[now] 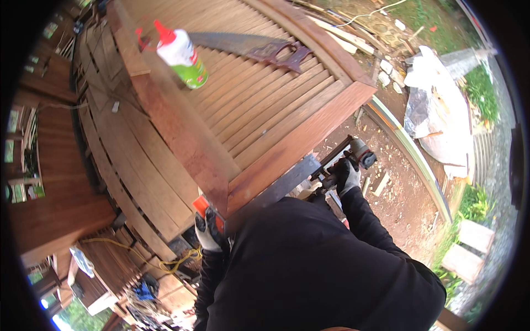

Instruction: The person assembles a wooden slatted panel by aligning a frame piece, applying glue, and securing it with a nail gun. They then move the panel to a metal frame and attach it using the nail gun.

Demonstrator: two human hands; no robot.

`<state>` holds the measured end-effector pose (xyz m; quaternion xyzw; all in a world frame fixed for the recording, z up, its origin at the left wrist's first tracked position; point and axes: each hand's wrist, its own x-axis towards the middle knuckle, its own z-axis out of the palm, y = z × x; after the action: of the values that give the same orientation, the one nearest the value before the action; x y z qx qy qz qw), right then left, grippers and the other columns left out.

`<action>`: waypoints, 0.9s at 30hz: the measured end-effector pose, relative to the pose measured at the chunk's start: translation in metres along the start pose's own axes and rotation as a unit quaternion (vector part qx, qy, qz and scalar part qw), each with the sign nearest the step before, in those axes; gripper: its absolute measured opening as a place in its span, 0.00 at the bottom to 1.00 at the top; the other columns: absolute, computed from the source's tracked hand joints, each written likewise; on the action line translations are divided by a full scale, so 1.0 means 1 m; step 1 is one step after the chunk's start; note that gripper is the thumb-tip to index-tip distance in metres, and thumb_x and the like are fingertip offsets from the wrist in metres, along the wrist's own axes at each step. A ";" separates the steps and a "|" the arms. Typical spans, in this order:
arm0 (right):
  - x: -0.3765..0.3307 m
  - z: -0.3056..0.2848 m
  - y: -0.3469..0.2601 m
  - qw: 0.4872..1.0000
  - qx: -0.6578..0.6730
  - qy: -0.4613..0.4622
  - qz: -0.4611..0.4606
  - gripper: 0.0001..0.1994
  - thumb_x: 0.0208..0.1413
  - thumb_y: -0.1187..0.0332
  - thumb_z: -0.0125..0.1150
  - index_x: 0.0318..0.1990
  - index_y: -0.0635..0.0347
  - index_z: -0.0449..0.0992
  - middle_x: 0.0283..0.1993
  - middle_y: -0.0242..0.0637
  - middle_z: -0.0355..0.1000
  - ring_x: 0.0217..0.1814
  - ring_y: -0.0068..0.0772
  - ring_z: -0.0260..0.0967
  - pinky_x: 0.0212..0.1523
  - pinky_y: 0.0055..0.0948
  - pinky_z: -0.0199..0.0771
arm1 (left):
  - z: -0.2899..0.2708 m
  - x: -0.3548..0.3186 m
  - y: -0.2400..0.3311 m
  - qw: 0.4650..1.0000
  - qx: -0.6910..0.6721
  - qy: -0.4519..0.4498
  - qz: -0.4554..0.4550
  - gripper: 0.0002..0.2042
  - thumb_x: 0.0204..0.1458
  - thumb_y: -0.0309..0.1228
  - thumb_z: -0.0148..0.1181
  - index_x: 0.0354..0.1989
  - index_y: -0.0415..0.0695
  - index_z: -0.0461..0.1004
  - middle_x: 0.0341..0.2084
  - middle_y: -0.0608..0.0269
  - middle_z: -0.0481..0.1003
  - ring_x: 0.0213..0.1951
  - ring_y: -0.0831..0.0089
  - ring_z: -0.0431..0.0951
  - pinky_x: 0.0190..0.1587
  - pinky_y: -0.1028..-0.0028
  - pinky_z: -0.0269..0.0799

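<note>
A louvred wooden shutter panel [301,151] lies in front of me, its near corner close to my body. My gloved left hand [208,231] is closed around an orange object [201,206] at that corner; its kind is partly hidden by the fingers. Off the panel's near right edge, my gloved right hand [348,175] grips what looks like a nail gun [361,151] with a grey rounded head. On the slats rest a hand saw [237,44] with a brown handle and a white and green glue bottle [185,60] with a red nozzle.
Wooden planks [130,143] run along the left. A yellow cord [179,262] trails at the lower left. To the right, scraps and shavings litter the dirt ground [395,215] near a curved metal rail [422,165]. White sheeting [433,105] lies farther right.
</note>
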<state>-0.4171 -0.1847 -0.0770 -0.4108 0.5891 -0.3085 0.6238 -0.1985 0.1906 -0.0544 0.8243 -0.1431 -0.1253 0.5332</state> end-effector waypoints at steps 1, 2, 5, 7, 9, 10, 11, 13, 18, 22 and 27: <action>0.002 0.000 0.001 1.000 0.017 0.015 0.009 0.07 0.52 0.71 0.59 0.37 0.63 0.72 0.28 0.37 0.70 0.27 0.38 0.76 0.28 0.38 0.79 | -0.013 0.004 0.003 0.997 0.061 -0.008 0.040 0.12 0.64 0.31 0.53 0.51 0.36 0.72 0.39 0.58 0.77 0.39 0.69 0.76 0.44 0.70 0.72; 0.010 -0.010 0.012 0.999 0.029 0.018 0.017 0.10 0.53 0.71 0.58 0.43 0.63 0.72 0.28 0.36 0.70 0.27 0.36 0.75 0.27 0.36 0.78 | -0.024 0.010 0.006 0.989 0.121 -0.016 0.082 0.12 0.63 0.30 0.53 0.51 0.36 0.72 0.38 0.56 0.77 0.39 0.67 0.77 0.43 0.70 0.72; 0.009 -0.016 0.018 0.997 0.073 0.007 -0.011 0.20 0.55 0.70 0.58 0.55 0.61 0.66 0.28 0.34 0.69 0.25 0.33 0.72 0.27 0.35 0.78 | -0.045 0.044 0.041 0.895 0.311 0.054 0.315 0.13 0.63 0.29 0.52 0.50 0.33 0.71 0.37 0.53 0.77 0.39 0.64 0.78 0.41 0.67 0.74; 0.004 -0.016 0.016 0.995 0.097 0.025 -0.011 0.21 0.54 0.71 0.58 0.56 0.61 0.66 0.28 0.34 0.68 0.26 0.32 0.71 0.28 0.34 0.78 | -0.039 0.077 0.052 0.925 0.209 0.116 0.296 0.12 0.65 0.30 0.52 0.49 0.34 0.71 0.37 0.54 0.76 0.39 0.67 0.78 0.41 0.68 0.74; -0.001 -0.015 0.012 0.991 0.126 0.046 -0.026 0.19 0.54 0.72 0.58 0.54 0.63 0.67 0.28 0.35 0.69 0.26 0.33 0.73 0.27 0.34 0.78 | -0.017 0.109 0.057 0.990 -0.076 0.078 0.094 0.10 0.66 0.32 0.52 0.45 0.37 0.71 0.35 0.59 0.74 0.37 0.71 0.75 0.40 0.70 0.72; -0.004 -0.016 0.010 0.987 0.142 0.062 -0.042 0.17 0.55 0.71 0.58 0.51 0.64 0.68 0.29 0.36 0.70 0.26 0.34 0.74 0.26 0.34 0.78 | -0.006 0.124 0.068 0.981 -0.182 0.068 0.014 0.09 0.67 0.33 0.52 0.43 0.39 0.70 0.33 0.62 0.73 0.36 0.73 0.73 0.39 0.72 0.71; -0.005 -0.021 0.011 0.982 0.161 0.082 -0.058 0.14 0.55 0.71 0.59 0.49 0.65 0.70 0.29 0.37 0.72 0.26 0.34 0.76 0.25 0.34 0.78 | 0.009 0.138 0.087 0.975 -0.216 0.055 -0.001 0.08 0.67 0.34 0.52 0.40 0.42 0.70 0.31 0.67 0.70 0.33 0.77 0.69 0.37 0.74 0.69; -0.009 -0.029 0.014 0.981 0.160 0.075 -0.083 0.10 0.55 0.71 0.60 0.42 0.66 0.73 0.28 0.38 0.74 0.26 0.35 0.77 0.25 0.35 0.78 | -0.001 0.177 0.051 0.990 -0.137 0.021 -0.020 0.14 0.64 0.38 0.59 0.48 0.39 0.70 0.37 0.63 0.71 0.38 0.73 0.73 0.39 0.69 0.71; -0.024 -0.049 0.016 0.972 0.197 0.054 -0.115 0.11 0.57 0.72 0.60 0.46 0.67 0.74 0.30 0.39 0.76 0.24 0.32 0.76 0.23 0.31 0.77 | 0.012 0.190 0.084 0.991 0.073 0.073 0.091 0.23 0.61 0.39 0.63 0.57 0.36 0.67 0.45 0.55 0.73 0.48 0.63 0.75 0.52 0.66 0.72; -0.024 -0.054 0.027 0.971 0.177 0.087 -0.133 0.12 0.58 0.69 0.62 0.47 0.65 0.76 0.30 0.36 0.77 0.25 0.27 0.76 0.25 0.28 0.75 | 0.042 0.180 0.127 0.910 0.275 0.094 0.295 0.32 0.54 0.33 0.69 0.65 0.37 0.63 0.58 0.44 0.68 0.61 0.53 0.69 0.63 0.57 0.65; -0.029 -0.055 0.006 0.985 0.109 0.054 -0.126 0.11 0.57 0.66 0.65 0.42 0.64 0.78 0.33 0.36 0.78 0.29 0.25 0.76 0.30 0.27 0.75 | 0.180 0.141 0.217 0.865 0.226 -0.229 0.385 0.30 0.51 0.39 0.69 0.59 0.36 0.69 0.58 0.45 0.70 0.60 0.48 0.69 0.65 0.56 0.62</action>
<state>-0.4758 -0.1647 -0.0665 -0.3946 0.5281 -0.4686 0.5881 -0.1550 -0.0978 0.0644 0.7496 -0.5916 -0.0592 0.2908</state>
